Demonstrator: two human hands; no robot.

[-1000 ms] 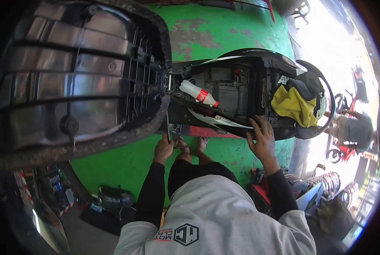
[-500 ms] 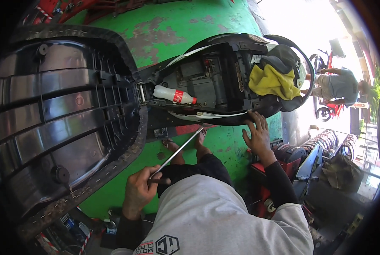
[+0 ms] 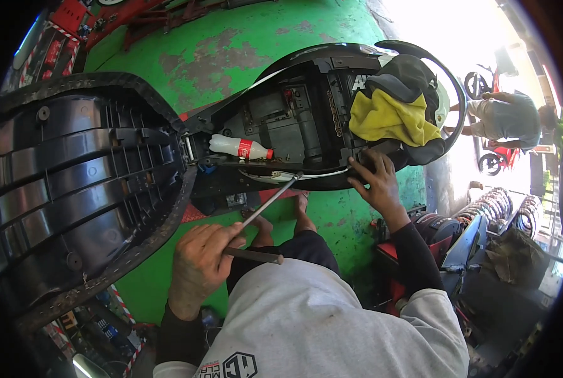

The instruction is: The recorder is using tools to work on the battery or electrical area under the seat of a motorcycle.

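Observation:
My left hand (image 3: 201, 268) is closed around a T-handle wrench (image 3: 270, 201). The wrench's dark crossbar sticks out past my fingers, and its long silver shaft slants up to the near side of a scooter body (image 3: 332, 183). Its tip meets the white-edged side panel (image 3: 262, 178); whether it sits on a fastener I cannot tell. Farther right along the same panel rests my right hand (image 3: 377, 188), fingers bent but apart, touching the edge. Left of the open compartment (image 3: 262, 129) the scooter's seat (image 3: 86, 189) is tipped up, showing its black ribbed underside.
A bottle with a red cap (image 3: 240, 147) lies in the compartment. A yellow cloth (image 3: 392, 120) lies toward the handlebar end. Rolled coils or tyres (image 3: 486, 208) and a red machine (image 3: 429, 233) stand at right. A person (image 3: 508, 120) is by a red motorbike beyond.
My view has shifted, so the scooter sits slightly farther left. My left hand has risen and turned, showing more crossbar. My right hand's fingers have bent more over the panel edge.

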